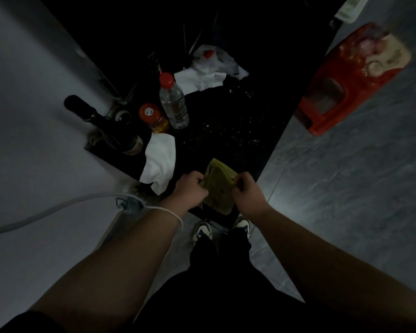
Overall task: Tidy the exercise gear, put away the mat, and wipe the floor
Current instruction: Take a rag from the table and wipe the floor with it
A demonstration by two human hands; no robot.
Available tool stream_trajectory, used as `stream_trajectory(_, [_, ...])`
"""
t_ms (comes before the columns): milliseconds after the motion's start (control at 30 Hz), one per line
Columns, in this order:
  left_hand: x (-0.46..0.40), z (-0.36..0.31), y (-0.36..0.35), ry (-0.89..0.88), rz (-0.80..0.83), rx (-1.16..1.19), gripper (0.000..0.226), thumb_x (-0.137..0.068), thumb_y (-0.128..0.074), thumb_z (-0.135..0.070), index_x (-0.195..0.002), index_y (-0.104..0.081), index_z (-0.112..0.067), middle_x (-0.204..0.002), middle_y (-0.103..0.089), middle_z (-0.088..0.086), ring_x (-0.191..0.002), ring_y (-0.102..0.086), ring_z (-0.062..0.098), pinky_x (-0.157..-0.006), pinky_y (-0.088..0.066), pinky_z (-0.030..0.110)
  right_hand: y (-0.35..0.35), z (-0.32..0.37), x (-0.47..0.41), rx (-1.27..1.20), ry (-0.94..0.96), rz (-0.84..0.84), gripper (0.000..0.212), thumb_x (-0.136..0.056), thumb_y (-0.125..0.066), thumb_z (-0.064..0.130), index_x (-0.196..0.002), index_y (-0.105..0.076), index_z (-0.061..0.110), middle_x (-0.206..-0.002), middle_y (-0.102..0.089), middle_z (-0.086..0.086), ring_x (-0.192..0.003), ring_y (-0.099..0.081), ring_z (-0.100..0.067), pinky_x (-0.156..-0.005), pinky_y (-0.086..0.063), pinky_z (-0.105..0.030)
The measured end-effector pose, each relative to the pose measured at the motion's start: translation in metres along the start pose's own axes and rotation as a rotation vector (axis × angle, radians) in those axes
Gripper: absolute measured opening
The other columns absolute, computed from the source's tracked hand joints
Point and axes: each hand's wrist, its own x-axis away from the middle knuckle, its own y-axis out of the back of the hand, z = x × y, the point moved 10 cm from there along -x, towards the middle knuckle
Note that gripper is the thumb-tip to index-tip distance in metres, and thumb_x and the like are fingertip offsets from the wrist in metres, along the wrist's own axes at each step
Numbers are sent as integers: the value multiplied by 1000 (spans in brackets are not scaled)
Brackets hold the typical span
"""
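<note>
A folded yellow-green cloth hangs between both my hands, above the near edge of a black surface. My left hand grips its left edge. My right hand pinches its right edge. Both hands are closed on the cloth. The grey floor lies to the right, and my two shoes stand just below the cloth. No mat or exercise gear can be made out in the dim light.
On the black surface stand a clear water bottle with a red cap, a red-lidded jar and a dark wine bottle, with white cloths nearby. A red plastic stool sits on the floor at right. A white cable crosses a white surface at left.
</note>
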Motion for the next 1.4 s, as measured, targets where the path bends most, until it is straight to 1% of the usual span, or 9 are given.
stream_trajectory(200, [34, -30, 11, -192, 50, 64, 76, -84, -75, -19, -148, -34, -22, -141, -48, 3, -116, -47, 11, -90, -41, 25, 22, 24, 72, -328, 141, -31, 6, -92, -50, -1, -93, -48, 5, -76, -49, 2, -58, -44, 0, -58, -39, -21])
stream_trajectory(367, [89, -97, 4, -465, 194, 20, 82, -83, -79, -15, -149, -33, -30, -147, -39, -4, -127, -43, 10, -67, -43, -2, 63, 24, 134, -528, 257, -200, 11, -83, -53, 12, -90, -49, 6, -79, -51, -4, -74, -48, -17, -71, -42, -35])
stream_trajectory(500, [129, -142, -27, -528, 327, 32, 74, -81, -81, -20, -142, -42, -33, -131, -57, -2, -124, -53, 16, -97, -45, 19, 104, 10, 192, -582, 334, -300, 11, -87, -46, -9, -85, -46, 2, -73, -47, 4, -68, -42, -9, -64, -38, -25])
stream_trajectory(667, [203, -189, -114, -671, 547, -97, 81, -67, -87, -35, -137, -46, -42, -137, -54, 0, -133, -48, 15, -113, -39, 36, 146, -22, 284, -683, 398, -349, 7, -71, -49, 5, -74, -43, 7, -75, -57, 0, -72, -50, -13, -63, -39, -25])
stream_trajectory(800, [281, -197, -213, -702, 768, -163, 74, -63, -88, -27, -128, -54, -38, -126, -64, -4, -120, -59, 12, -102, -48, 34, 162, -90, 378, -840, 341, -432, 12, -60, -44, 4, -70, -39, 10, -82, -69, -3, -73, -53, -18, -59, -36, -26])
stream_trajectory(900, [360, -195, -298, -756, 884, -261, 57, -74, -82, -8, -124, -61, -27, -111, -69, -4, -106, -65, 10, -90, -55, 30, 165, -170, 463, -919, 273, -565, 14, -56, -44, 7, -66, -41, 16, -81, -55, -18, -73, -39, -26, -58, -27, -33])
stream_trajectory(1100, [541, -155, -471, -876, 1149, -446, 25, -84, -77, -9, -103, -71, -22, -99, -74, -4, -99, -68, 12, -83, -52, 25, 148, -314, 679, -985, 147, -893, 16, -57, -42, 6, -71, -39, 14, -70, -58, 2, -62, -45, -14, -54, -30, -28])
stream_trajectory(1233, [654, -120, -567, -965, 1244, -491, 12, -89, -71, -12, -100, -72, -16, -95, -73, 5, -94, -69, 20, -84, -58, 37, 121, -393, 819, -1007, 37, -1214, 17, -58, -45, 7, -74, -44, 15, -76, -60, -4, -65, -47, -15, -53, -33, -26])
stream_trajectory(1400, [775, -79, -651, -1044, 1437, -576, 12, -92, -68, -16, -102, -66, -10, -92, -68, 7, -89, -67, 24, -82, -56, 45, 76, -465, 966, -920, -181, -1638, 13, -88, -57, 6, -93, -56, 17, -80, -60, -2, -73, -56, -13, -73, -46, -37])
